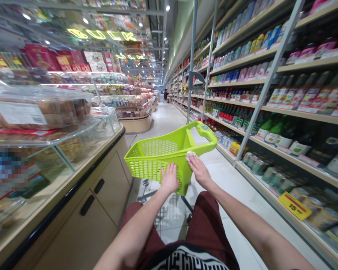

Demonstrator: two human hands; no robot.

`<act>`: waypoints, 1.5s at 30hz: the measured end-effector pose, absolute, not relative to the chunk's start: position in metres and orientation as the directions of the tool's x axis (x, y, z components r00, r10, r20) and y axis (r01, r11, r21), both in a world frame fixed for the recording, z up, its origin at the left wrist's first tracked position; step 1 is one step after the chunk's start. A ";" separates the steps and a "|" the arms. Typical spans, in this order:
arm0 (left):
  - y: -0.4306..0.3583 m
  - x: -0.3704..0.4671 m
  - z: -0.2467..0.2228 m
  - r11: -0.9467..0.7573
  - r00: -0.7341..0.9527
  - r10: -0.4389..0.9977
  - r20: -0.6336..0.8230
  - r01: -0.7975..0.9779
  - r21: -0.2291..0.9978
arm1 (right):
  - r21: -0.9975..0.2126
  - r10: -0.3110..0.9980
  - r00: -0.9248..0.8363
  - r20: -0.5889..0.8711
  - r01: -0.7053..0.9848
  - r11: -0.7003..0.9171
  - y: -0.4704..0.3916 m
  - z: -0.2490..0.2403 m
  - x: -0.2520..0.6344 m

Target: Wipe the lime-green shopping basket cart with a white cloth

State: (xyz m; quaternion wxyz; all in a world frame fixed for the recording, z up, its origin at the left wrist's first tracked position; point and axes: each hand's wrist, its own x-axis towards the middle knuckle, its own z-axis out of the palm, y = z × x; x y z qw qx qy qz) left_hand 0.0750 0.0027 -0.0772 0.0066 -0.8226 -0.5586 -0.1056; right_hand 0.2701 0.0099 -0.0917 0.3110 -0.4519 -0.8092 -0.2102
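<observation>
A lime-green shopping cart basket point(152, 167) with perforated sides stands sideways before me on a grey wheeled frame, its handle at the right. My left hand point(169, 177) lies against the near side of the basket, fingers spread, holding nothing. Near the handle end, my right hand point(198, 169) presses a crumpled white cloth point(190, 155) with its fingertips against the basket's upper edge.
Shelves point(312, 67) of bottles and cans line the right. A display counter point(109, 180) with packaged food runs along the left. A rounded display stand point(136, 124) is further ahead. Down the tiled aisle point(167, 110), a person point(166, 95) is low beside the shelves.
</observation>
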 end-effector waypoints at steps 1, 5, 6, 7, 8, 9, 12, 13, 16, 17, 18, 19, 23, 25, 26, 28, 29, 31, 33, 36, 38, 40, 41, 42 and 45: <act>0.002 0.074 -0.079 -0.383 0.362 0.914 0.183 0.918 0.098 | 0.073 0.619 -0.434 0.654 0.851 0.520 0.007 -0.106 0.265; 0.002 0.064 -0.085 -0.373 0.356 0.917 0.180 0.925 0.073 | 0.100 0.645 -0.504 0.574 0.825 0.556 -0.006 -0.135 0.248; 0.003 0.061 -0.086 -0.362 0.346 0.921 0.179 0.929 0.070 | 0.099 0.633 -0.501 0.590 0.823 0.559 -0.007 -0.131 0.246; 0.004 0.058 -0.086 -0.350 0.334 0.926 0.177 0.934 0.069 | 0.095 0.613 -0.487 0.622 0.824 0.558 -0.006 -0.123 0.245; 0.005 0.056 -0.087 -0.337 0.321 0.930 0.177 0.939 0.069 | 0.089 0.588 -0.462 0.664 0.829 0.552 -0.003 -0.112 0.244; 0.006 0.054 -0.086 -0.325 0.309 0.934 0.178 0.943 0.070 | 0.081 0.558 -0.430 0.710 0.837 0.542 0.002 -0.100 0.244; 0.008 0.052 -0.086 -0.311 0.293 0.936 0.193 0.948 0.071 | 0.065 0.490 -0.349 0.799 0.860 0.506 0.021 -0.071 0.241; 0.007 0.052 -0.085 -0.314 0.295 0.934 0.200 0.947 0.070 | 0.070 0.486 -0.347 0.802 0.863 0.500 0.028 -0.069 0.239; 0.006 0.051 -0.086 -0.332 0.311 0.925 0.217 0.940 0.071 | 0.123 0.510 -0.422 0.750 0.846 0.519 0.040 -0.089 0.233; 0.006 0.050 -0.087 -0.336 0.314 0.924 0.219 0.939 0.072 | 0.141 0.522 -0.454 0.722 0.835 0.532 0.041 -0.102 0.230; 0.006 0.048 -0.088 -0.336 0.313 0.924 0.222 0.939 0.073 | 0.153 0.533 -0.478 0.698 0.827 0.540 0.040 -0.117 0.228; 0.007 0.045 -0.090 -0.332 0.309 0.924 0.226 0.940 0.073 | 0.156 0.549 -0.488 0.678 0.826 0.542 0.038 -0.131 0.226; 0.011 0.033 -0.095 -0.304 0.281 0.930 0.235 0.950 0.067 | 0.158 0.547 -0.535 0.644 0.793 0.589 0.028 -0.152 0.217; 0.014 0.029 -0.095 -0.285 0.262 0.939 0.223 0.955 0.078 | 0.162 0.499 -0.548 0.671 0.765 0.623 0.027 -0.135 0.210; 0.016 0.028 -0.094 -0.273 0.250 0.943 0.219 0.958 0.086 | 0.159 0.475 -0.538 0.697 0.761 0.629 0.030 -0.122 0.205; 0.020 0.026 -0.092 -0.255 0.228 0.947 0.226 0.962 0.097 | 0.138 0.455 -0.490 0.744 0.778 0.612 0.039 -0.096 0.197; 0.022 0.025 -0.091 -0.250 0.222 0.946 0.236 0.963 0.098 | 0.126 0.462 -0.465 0.755 0.794 0.594 0.045 -0.086 0.193; 0.025 0.025 -0.088 -0.252 0.221 0.941 0.254 0.963 0.097 | 0.112 0.496 -0.446 0.746 0.817 0.566 0.056 -0.081 0.187; 0.025 0.025 -0.088 -0.262 0.231 0.938 0.259 0.961 0.091 | 0.129 0.540 -0.483 0.689 0.815 0.565 0.063 -0.095 0.185; 0.025 0.021 -0.093 -0.272 0.245 0.939 0.240 0.958 0.086 | 0.180 0.579 -0.567 0.586 0.788 0.589 0.062 -0.134 0.182; 0.025 0.016 -0.100 -0.266 0.242 0.945 0.221 0.960 0.085 | 0.201 0.575 -0.594 0.563 0.773 0.602 0.056 -0.153 0.179; 0.026 0.010 -0.107 -0.250 0.228 0.951 0.207 0.965 0.085 | 0.205 0.547 -0.610 0.573 0.753 0.625 0.051 -0.156 0.174; 0.027 0.007 -0.110 -0.236 0.216 0.956 0.200 0.968 0.085 | 0.198 0.528 -0.612 0.589 0.743 0.640 0.051 -0.151 0.171; 0.029 0.004 -0.112 -0.222 0.202 0.960 0.196 0.971 0.086 | 0.185 0.510 -0.608 0.609 0.734 0.654 0.052 -0.142 0.168; 0.035 -0.003 -0.115 -0.182 0.162 0.967 0.195 0.979 0.089 | 0.127 0.486 -0.558 0.673 0.734 0.667 0.064 -0.109 0.156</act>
